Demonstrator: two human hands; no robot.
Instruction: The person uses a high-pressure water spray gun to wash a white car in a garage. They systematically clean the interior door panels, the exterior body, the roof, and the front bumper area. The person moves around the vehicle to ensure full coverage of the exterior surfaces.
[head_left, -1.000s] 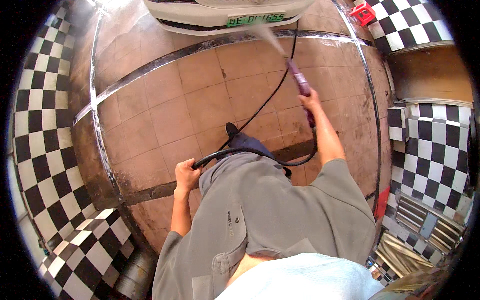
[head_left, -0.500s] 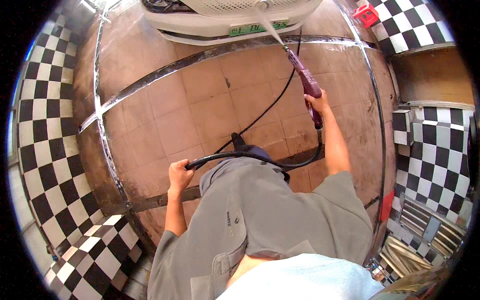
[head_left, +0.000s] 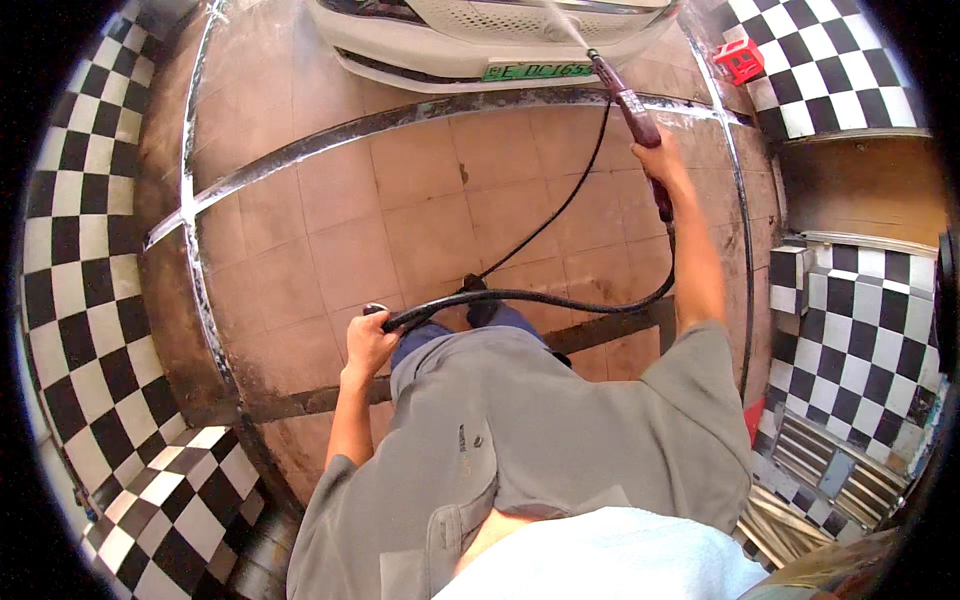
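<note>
My right hand is closed round the grip of a dark red pressure washer gun, arm stretched forward. A white spray leaves the gun's nozzle and meets the front of a white car at the top of the view. From the gun's lower end a black hose loops back across my body. My left hand grips that hose near my left hip. Another stretch of the hose runs from by my feet up toward the car. A green licence plate sits on the car's bumper.
Brown floor tiles lie between me and the car, crossed by dark drain strips with pale edges. Black-and-white checkered walls rise on both sides. A red plastic stool stands at the far right; a checkered block is at near left.
The gun and my right hand have moved forward and slightly right, and the spray now lands higher on the car. My left hand still holds the hose.
</note>
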